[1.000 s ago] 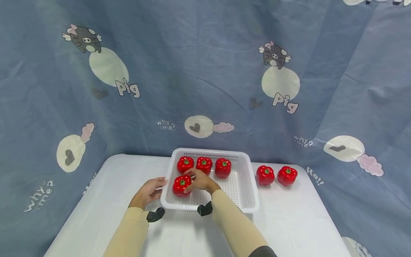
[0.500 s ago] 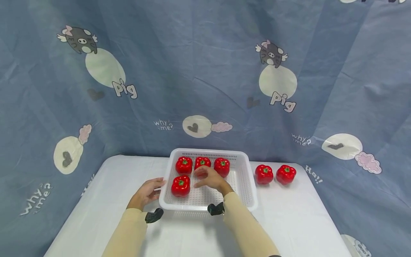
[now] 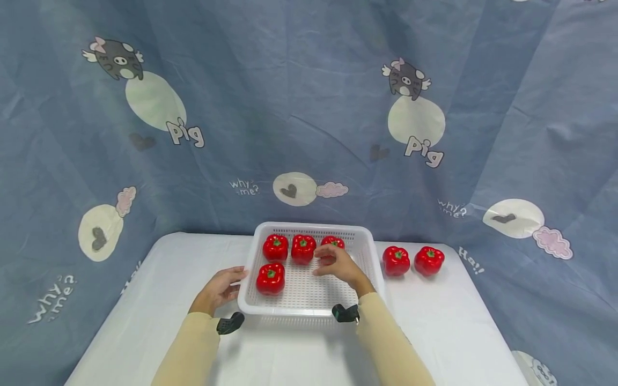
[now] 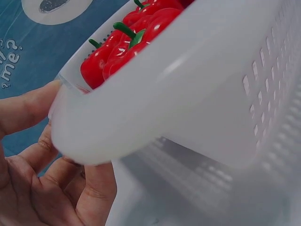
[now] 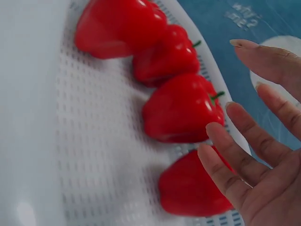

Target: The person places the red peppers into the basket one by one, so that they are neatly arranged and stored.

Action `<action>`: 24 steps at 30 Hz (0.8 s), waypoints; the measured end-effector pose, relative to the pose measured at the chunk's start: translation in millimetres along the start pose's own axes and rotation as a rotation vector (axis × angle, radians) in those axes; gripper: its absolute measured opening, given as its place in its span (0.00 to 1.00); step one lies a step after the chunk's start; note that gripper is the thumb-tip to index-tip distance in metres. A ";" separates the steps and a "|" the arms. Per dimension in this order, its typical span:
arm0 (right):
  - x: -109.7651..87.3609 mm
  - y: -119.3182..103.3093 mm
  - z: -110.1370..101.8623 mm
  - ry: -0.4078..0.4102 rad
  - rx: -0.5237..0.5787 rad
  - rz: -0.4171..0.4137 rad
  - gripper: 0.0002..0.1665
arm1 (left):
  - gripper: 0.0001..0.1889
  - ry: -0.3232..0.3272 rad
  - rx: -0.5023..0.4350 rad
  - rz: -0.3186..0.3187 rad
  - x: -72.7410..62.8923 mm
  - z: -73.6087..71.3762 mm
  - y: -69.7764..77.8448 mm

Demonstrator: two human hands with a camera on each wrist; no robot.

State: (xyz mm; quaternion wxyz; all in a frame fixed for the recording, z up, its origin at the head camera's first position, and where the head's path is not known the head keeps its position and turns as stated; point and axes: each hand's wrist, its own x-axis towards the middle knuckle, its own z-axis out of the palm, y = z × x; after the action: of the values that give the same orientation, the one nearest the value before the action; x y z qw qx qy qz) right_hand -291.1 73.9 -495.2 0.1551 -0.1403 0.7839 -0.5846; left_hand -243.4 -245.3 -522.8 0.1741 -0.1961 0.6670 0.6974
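Observation:
A white plastic basket (image 3: 309,312) holds several red bell peppers. Three peppers line its back wall: a left one (image 3: 276,247), a middle one (image 3: 303,249) and a right one (image 3: 333,242). A fourth bell pepper (image 3: 271,279) sits at the front left. My left hand (image 3: 223,288) holds the basket's left rim, with a fingertip at the rim's edge and other fingers below it in the left wrist view. Above the basket, my right hand (image 3: 340,264) has its fingers spread and holds nothing. It partly hides the back right pepper.
Two more bell peppers, one near the basket (image 3: 396,261) and one farther right (image 3: 429,261), stand on the white table (image 3: 458,321). A blue patterned cloth (image 3: 309,118) hangs behind and around the table.
My right hand has let go of the front left pepper and moved right over the basket. The left hand stays at the rim. The view has shifted slightly.

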 end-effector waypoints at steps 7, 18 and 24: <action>-10.8 -0.3 -18.4 0.041 0.036 -0.004 0.32 | 0.29 0.014 0.001 -0.006 1.1 0.9 0.2; -23.6 6.9 -51.1 0.052 0.034 0.032 0.34 | 0.30 0.010 0.004 -0.007 1.1 2.1 1.0; -31.1 10.0 -67.4 0.079 0.022 0.042 0.35 | 0.29 0.022 0.015 -0.007 -1.0 2.2 1.9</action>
State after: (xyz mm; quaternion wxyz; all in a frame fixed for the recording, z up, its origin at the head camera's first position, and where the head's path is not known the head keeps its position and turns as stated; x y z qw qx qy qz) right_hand -290.6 148.0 -484.2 0.1380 -0.0991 0.7857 -0.5948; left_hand -243.6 -243.3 -520.6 0.1707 -0.2049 0.6735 0.6894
